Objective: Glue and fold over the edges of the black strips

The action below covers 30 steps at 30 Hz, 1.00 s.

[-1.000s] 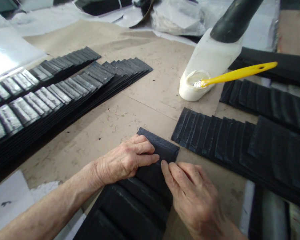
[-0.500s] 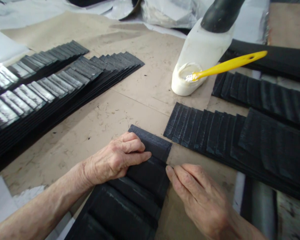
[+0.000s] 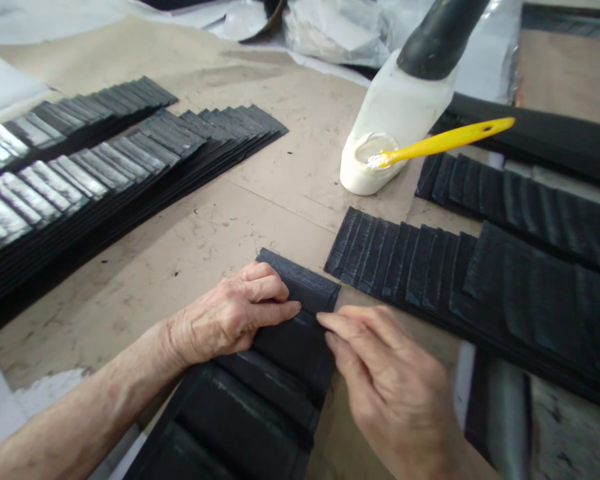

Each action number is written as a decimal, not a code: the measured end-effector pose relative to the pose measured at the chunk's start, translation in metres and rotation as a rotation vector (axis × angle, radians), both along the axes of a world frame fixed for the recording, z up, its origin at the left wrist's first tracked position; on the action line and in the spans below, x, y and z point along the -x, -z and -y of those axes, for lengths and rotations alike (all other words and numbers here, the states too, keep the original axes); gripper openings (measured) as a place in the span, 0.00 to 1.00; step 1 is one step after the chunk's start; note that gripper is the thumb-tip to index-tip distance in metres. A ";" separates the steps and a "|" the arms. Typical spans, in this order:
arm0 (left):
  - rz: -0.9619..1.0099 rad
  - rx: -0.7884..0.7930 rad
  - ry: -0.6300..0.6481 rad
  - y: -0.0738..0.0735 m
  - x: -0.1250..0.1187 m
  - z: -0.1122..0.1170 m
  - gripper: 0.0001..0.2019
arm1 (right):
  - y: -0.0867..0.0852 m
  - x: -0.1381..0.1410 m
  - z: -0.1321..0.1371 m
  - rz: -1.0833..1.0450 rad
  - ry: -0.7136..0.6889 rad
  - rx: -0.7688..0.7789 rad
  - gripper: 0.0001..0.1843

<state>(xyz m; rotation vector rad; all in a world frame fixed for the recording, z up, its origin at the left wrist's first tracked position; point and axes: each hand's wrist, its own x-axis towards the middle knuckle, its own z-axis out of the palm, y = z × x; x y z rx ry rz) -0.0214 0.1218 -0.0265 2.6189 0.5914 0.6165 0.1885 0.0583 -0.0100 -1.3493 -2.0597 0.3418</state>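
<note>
A black leather-like piece (image 3: 275,373) with several overlapping flaps slants across the near part of the table. My left hand (image 3: 243,308) lies on its upper part with curled fingers, closed on the flap and pressing it down. At the right edge of the same piece, my right hand (image 3: 380,373) has its thumb and forefinger together around the flap's border. The fingertips of both hands are a short way apart. What lies beneath the left fingers is hidden.
A white bottle (image 3: 405,100) with a side opening holds a yellow-handled brush (image 3: 450,141). Overlapping black pieces (image 3: 395,260) lie in rows at the right, with more stacked black pieces (image 3: 145,153) at the left. Brown paper (image 3: 260,207) covers the table.
My right hand has shifted slightly up and left along the edge, its forefinger now over the flap. My left hand stays in place. The view has turned slightly.
</note>
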 end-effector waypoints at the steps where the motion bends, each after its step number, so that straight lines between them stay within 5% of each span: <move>1: 0.009 0.005 -0.004 0.000 0.000 0.000 0.17 | 0.005 0.011 0.000 -0.004 -0.023 -0.034 0.12; 4: 0.027 0.043 -0.026 0.001 0.003 0.000 0.18 | 0.019 0.031 0.004 0.035 -0.040 -0.149 0.13; 9: 0.109 0.067 -0.117 0.007 0.017 -0.001 0.19 | 0.027 0.025 0.006 0.136 -0.088 -0.159 0.17; 30: 0.103 -0.025 -0.294 0.002 0.035 0.025 0.14 | 0.002 0.029 -0.032 0.381 -0.353 0.064 0.33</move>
